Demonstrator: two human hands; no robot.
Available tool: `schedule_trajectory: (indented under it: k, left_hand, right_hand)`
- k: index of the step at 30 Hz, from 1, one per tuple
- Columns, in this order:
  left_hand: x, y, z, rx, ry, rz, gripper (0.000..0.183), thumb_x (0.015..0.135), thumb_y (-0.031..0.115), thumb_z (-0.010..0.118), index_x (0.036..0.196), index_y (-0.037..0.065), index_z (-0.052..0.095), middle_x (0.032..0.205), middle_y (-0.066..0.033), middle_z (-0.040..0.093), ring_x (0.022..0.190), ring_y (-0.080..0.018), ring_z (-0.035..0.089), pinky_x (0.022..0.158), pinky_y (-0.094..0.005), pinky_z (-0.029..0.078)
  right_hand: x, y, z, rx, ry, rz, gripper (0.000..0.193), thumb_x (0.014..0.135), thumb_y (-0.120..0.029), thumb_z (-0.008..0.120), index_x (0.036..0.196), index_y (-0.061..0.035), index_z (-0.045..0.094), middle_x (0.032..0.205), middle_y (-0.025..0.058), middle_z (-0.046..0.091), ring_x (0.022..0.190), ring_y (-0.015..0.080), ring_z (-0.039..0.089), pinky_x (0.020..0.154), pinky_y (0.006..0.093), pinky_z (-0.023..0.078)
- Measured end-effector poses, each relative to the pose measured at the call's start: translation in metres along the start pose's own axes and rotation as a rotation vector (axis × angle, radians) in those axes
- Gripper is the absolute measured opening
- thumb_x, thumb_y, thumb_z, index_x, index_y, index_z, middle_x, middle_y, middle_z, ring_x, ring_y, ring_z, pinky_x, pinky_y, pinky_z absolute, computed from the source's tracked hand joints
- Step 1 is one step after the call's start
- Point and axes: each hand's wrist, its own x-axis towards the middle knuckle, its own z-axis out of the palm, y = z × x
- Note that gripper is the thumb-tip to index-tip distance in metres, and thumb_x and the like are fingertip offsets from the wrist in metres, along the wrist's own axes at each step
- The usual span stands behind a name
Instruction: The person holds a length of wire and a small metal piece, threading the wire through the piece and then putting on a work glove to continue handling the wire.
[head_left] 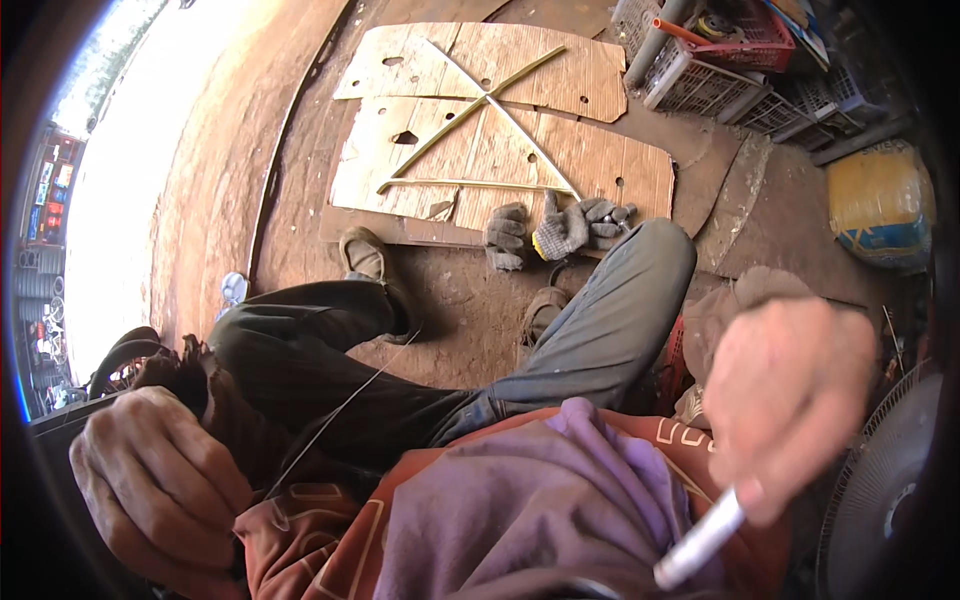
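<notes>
Right hand [790, 405]: pinching stick [703, 537]
Axis: slants down-left from fingertips
Left hand [160, 480]: farther off, curled; cannot tell if gripping

Two flat brown cardboard sheets [590, 155] lie on the brown floor [450, 340], one beyond the other. Thin, straight, pale rods [486, 97] lie across them, two crossed, another along the near side. Grey knit gloves [506, 240] rest at the near edge, left of the right knee [658, 245]. Farther right stand grey plastic crates [690, 84]; nearer, a rounded yellow wrapped bundle [880, 200]. A white cylindrical stick [700, 542] is in the right hand [790, 390], left of a round wire-guarded fan [900, 490].
</notes>
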Motion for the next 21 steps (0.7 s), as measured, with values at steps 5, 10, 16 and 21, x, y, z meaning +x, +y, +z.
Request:
schedule_trajectory:
  k: [5, 10, 16, 21]
  left_hand:
    - [-0.016, 0.000, -0.011, 0.148, 0.054, -0.131, 0.019, 0.091, 0.015, 0.059, 0.093, -0.003, 0.061, 0.076, -0.0104, 0.059, 0.065, -0.0149, 0.053, 0.055, -0.0252, 0.041]
    - [0.001, -0.012, -0.022, 0.198, 0.009, -0.176, 0.022, 0.091, 0.017, 0.058, 0.096, -0.004, 0.063, 0.079, -0.0108, 0.059, 0.068, -0.0156, 0.054, 0.058, -0.0253, 0.041]
    - [-0.001, -0.028, -0.037, 0.380, 0.125, -0.370, 0.021, 0.092, 0.017, 0.057, 0.097, -0.002, 0.063, 0.079, -0.0075, 0.059, 0.069, -0.0139, 0.055, 0.061, -0.0242, 0.043]
    - [0.012, -0.040, -0.029, 0.326, 0.108, -0.277, 0.021, 0.093, 0.016, 0.057, 0.098, -0.003, 0.063, 0.078, -0.0064, 0.059, 0.068, -0.0132, 0.055, 0.060, -0.0239, 0.044]
  right_hand:
    - [-0.021, 0.060, -0.015, -0.630, 0.242, 0.625, 0.009, 0.085, -0.004, 0.070, 0.088, 0.0003, 0.062, 0.074, 0.0108, 0.066, 0.066, 0.0202, 0.066, 0.061, 0.0291, 0.049]
    - [-0.080, 0.172, -0.043, -1.333, 0.027, 0.758, 0.024, 0.085, -0.012, 0.064, 0.106, -0.0069, 0.054, 0.097, 0.0154, 0.061, 0.088, 0.0340, 0.061, 0.080, 0.0440, 0.048]
    - [-0.092, 0.352, -0.065, -1.168, -0.256, 1.245, 0.020, 0.082, -0.019, 0.065, 0.100, -0.0099, 0.060, 0.102, 0.0173, 0.067, 0.098, 0.0373, 0.064, 0.082, 0.0466, 0.051]
    - [-0.112, 0.395, -0.060, -1.021, -0.468, 1.429, 0.032, 0.085, -0.023, 0.068, 0.112, -0.0090, 0.059, 0.119, 0.0186, 0.062, 0.113, 0.0371, 0.059, 0.094, 0.0466, 0.048]
